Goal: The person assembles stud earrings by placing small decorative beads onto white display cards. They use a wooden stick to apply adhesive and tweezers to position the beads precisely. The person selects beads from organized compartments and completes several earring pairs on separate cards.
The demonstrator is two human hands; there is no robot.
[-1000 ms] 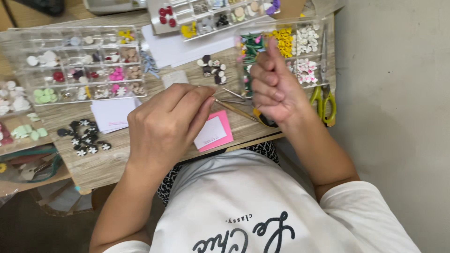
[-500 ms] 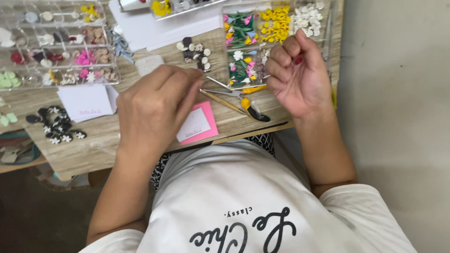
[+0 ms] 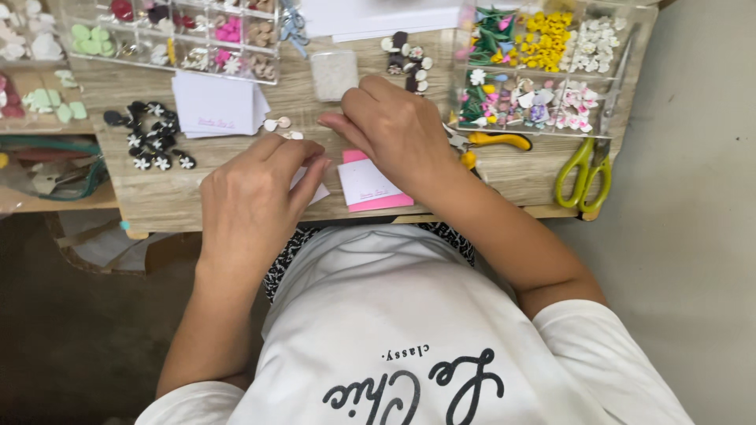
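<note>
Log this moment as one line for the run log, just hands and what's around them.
left hand: on small white card | right hand: fingertips down beside pink-backed card | nearby: yellow-handled pliers, green scissors, bead trays

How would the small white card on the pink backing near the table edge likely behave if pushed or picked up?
The white card looks thin and flat, so it is probably light and would slide easily over the pink backing. It would likely flex if pinched at one corner. It lies close to the wooden table edge, so a push toward the person might send it off.
</note>
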